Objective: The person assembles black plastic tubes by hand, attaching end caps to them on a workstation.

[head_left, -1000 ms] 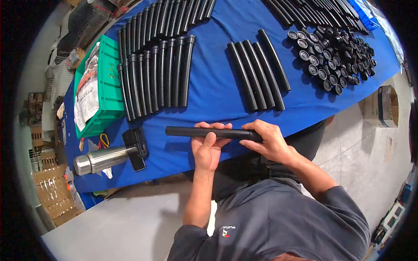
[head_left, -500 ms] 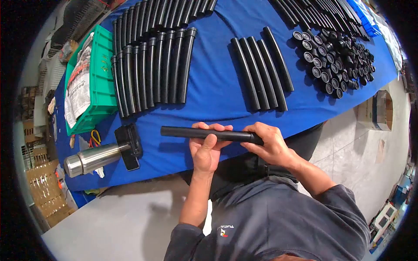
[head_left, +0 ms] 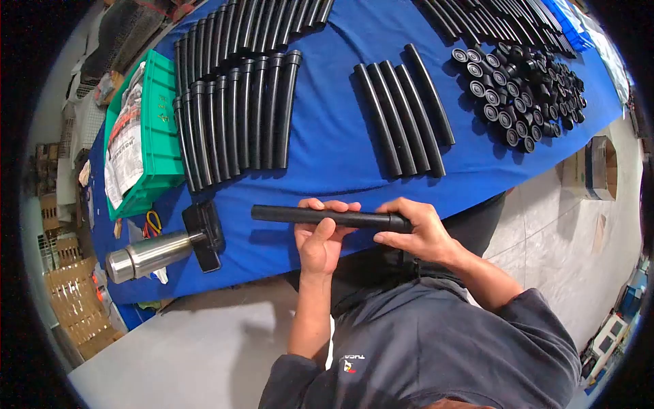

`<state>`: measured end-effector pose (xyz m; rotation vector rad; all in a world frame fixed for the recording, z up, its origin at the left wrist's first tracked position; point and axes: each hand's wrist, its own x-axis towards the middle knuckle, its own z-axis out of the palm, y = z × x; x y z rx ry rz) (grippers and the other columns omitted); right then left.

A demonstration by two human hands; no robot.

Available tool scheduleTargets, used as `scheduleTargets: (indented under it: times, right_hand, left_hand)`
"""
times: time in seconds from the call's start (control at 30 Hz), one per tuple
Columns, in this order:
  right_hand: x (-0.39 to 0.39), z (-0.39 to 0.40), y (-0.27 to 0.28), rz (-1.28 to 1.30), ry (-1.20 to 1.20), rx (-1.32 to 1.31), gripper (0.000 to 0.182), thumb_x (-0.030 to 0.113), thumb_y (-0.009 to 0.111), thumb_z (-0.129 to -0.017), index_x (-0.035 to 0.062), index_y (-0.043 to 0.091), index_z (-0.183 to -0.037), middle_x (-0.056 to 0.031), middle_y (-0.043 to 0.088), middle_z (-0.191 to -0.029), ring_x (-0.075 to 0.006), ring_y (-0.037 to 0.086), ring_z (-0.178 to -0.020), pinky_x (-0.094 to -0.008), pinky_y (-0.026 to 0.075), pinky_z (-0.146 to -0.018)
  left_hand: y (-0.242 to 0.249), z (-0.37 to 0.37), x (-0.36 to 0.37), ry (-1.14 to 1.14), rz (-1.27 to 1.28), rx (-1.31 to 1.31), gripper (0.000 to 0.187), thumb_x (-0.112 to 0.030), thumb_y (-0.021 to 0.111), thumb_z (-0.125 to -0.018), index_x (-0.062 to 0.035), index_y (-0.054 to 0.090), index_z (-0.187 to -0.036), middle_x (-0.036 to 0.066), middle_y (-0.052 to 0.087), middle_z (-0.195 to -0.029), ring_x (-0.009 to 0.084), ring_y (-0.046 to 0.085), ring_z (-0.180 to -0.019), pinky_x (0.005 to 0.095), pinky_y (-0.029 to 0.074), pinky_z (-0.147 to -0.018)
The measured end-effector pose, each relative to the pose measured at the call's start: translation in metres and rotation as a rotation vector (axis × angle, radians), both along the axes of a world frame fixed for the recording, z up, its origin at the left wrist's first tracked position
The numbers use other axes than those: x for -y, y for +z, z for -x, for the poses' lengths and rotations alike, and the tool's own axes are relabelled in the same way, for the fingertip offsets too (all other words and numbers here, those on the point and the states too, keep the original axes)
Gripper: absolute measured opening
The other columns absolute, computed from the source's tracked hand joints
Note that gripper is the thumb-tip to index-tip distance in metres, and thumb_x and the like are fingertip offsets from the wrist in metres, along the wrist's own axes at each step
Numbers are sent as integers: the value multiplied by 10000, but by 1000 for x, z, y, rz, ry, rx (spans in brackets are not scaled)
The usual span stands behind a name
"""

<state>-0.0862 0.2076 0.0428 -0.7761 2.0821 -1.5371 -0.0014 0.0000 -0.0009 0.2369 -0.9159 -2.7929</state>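
A black tube (head_left: 283,214) lies level across both hands above the front of the blue cloth. My left hand (head_left: 322,235) is wrapped round its middle, thumb in front and fingertips over the top. At the right end, my right hand (head_left: 415,228) grips a black cap (head_left: 397,222) fitted on the tube. The cap is partly hidden by the fingers. Beyond the hands lie several bare black tubes (head_left: 402,119). A heap of small black caps (head_left: 511,102) sits to the right of them.
Rows of capped tubes (head_left: 238,116) lie on the blue cloth (head_left: 327,136) at left, beside a green crate (head_left: 160,123) with newspaper. A steel flask (head_left: 150,257) and a black phone-like holder (head_left: 204,235) are near the front left. More thin tubes (head_left: 490,24) lie at back right.
The right hand's fingers have loosened and shifted a little, showing more of the cap. The left hand keeps its hold on the tube. The view has shifted slightly.
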Motion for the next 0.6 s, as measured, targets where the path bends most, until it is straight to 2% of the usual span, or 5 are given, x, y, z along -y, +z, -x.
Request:
scheduleTargets:
  times: [0.1,0.13,0.23,0.53,0.6]
  right_hand:
    - [-2,1,9,-95,-6,394,373,197,817,-849,-5,652,-1115,-82,654,-758,-173,647,-673,-327,512,-618]
    - [0,-2,-3,-19,0,188,319,197,789,-878,4,654,-1094,-41,614,-692,-125,613,-598,-304,477,-537]
    - [-2,-2,5,-33,15,353,315,196,788,-885,14,652,-1103,-15,604,-687,-93,585,-568,-283,455,-503]
    - [8,-13,2,49,-102,505,345,173,809,-865,13,646,-1124,-12,620,-718,-88,586,-619,-287,471,-548]
    - [9,-13,-2,43,-90,358,333,168,811,-860,9,654,-1108,-34,628,-740,-108,604,-670,-302,484,-598]
  left_hand:
    - [2,-2,-2,-11,25,25,324,-85,700,-940,-98,507,-1200,191,677,-1141,419,658,-1138,553,640,-848]
    - [2,-2,-1,-17,27,22,321,-85,698,-941,-98,508,-1199,190,677,-1140,420,659,-1135,553,641,-848]
    - [3,-1,0,-37,25,15,312,-86,694,-945,-97,511,-1199,186,678,-1134,421,663,-1128,558,639,-855]
    - [5,-2,0,26,4,28,339,-104,710,-939,-106,507,-1210,177,676,-1129,424,667,-1115,529,654,-818]
    - [4,-3,-1,31,10,32,345,-102,699,-947,-126,503,-1230,161,676,-1133,419,664,-1114,532,652,-810]
